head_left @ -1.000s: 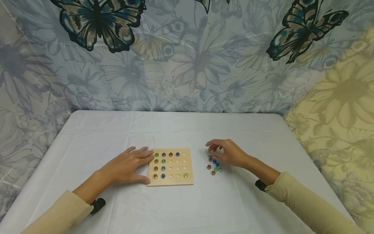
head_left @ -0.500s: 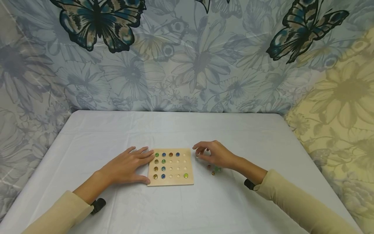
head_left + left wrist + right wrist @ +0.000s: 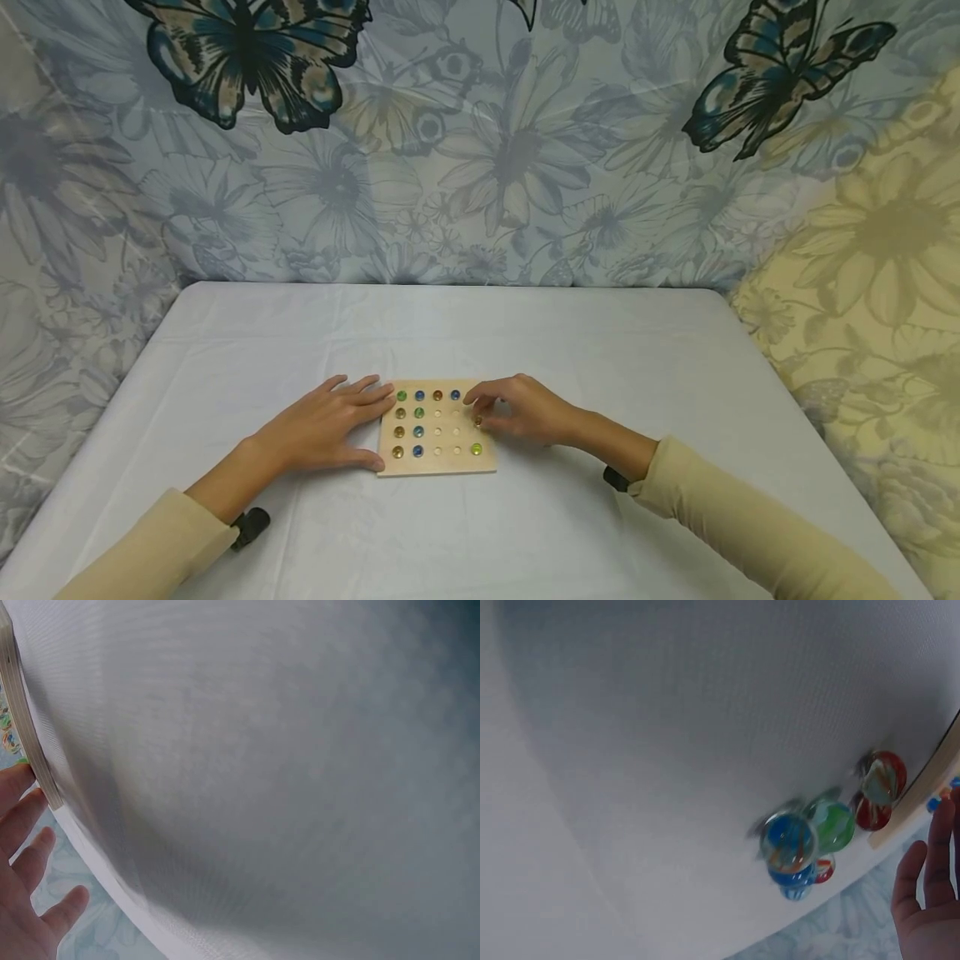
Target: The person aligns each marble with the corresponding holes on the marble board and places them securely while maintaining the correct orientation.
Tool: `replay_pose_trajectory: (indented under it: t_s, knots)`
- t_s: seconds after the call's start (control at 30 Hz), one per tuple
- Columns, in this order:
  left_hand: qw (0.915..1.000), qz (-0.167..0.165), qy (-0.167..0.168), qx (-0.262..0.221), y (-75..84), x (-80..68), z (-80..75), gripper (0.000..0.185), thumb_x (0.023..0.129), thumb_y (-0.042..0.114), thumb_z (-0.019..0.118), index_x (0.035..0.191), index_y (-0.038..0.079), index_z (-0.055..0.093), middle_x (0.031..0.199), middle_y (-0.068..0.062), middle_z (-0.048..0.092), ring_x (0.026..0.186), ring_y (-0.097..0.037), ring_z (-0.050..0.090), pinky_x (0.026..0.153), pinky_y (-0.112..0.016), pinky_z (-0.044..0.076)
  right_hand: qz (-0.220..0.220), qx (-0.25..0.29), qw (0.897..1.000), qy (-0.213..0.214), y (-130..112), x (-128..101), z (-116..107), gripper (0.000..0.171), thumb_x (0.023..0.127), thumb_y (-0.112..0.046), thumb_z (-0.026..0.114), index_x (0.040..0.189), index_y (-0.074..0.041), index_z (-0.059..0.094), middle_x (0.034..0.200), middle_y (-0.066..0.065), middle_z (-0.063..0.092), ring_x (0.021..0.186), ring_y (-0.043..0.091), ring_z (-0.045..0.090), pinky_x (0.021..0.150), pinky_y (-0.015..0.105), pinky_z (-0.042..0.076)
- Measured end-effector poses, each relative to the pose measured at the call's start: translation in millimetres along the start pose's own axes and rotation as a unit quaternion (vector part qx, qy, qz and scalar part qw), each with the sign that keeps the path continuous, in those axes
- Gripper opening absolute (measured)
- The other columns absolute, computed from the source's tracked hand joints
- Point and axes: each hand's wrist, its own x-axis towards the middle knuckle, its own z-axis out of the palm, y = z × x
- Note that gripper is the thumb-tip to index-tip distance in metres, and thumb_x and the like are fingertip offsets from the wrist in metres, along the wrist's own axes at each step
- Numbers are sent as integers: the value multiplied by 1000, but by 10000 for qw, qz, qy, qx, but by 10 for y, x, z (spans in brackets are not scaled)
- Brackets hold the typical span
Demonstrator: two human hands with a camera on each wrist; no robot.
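A square wooden board (image 3: pixel 437 442) with rows of small hollows lies on the table. Coloured marbles fill its two left columns and most of the top row, and a green marble (image 3: pixel 476 449) sits at the bottom right. My left hand (image 3: pixel 360 425) lies flat on the cloth, fingertips and thumb against the board's left edge (image 3: pixel 16 712). My right hand (image 3: pixel 480 414) hovers over the board's right column, fingers curled, pinching an amber marble (image 3: pixel 477 422). Loose marbles (image 3: pixel 810 832) lie on the cloth right of the board, hidden behind the right hand in the head view.
The table is covered by a white cloth (image 3: pixel 480 333). A curtain (image 3: pixel 480 142) printed with flowers and butterflies hangs close behind it and along both sides. Beige sleeves cover both forearms.
My right hand left the loose marbles and moved left, over the board's right column, carrying a marble. The left hand and board have stayed put.
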Motion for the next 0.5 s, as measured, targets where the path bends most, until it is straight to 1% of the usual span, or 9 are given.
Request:
replay_pose_trajectory:
  t_s: [0.2,0.5]
  knots:
    - [10000,-27,-33,-36,-6,3,6,94,83,77,54,148,10,49,155,-6,43,143,-32,37,113,-58,29,-28,-37,9999,-111,-30,15,56,29,88,-3,74,116,-6,69,99,-3,73,92,5,66,84,27,55]
    - [10000,-5,-2,-55,-5,2,5,93,83,76,55,148,10,50,154,-6,43,143,-32,38,112,-59,29,36,-87,9999,-112,-38,-4,64,27,89,-3,71,116,-5,69,101,-2,74,93,6,66,83,28,54]
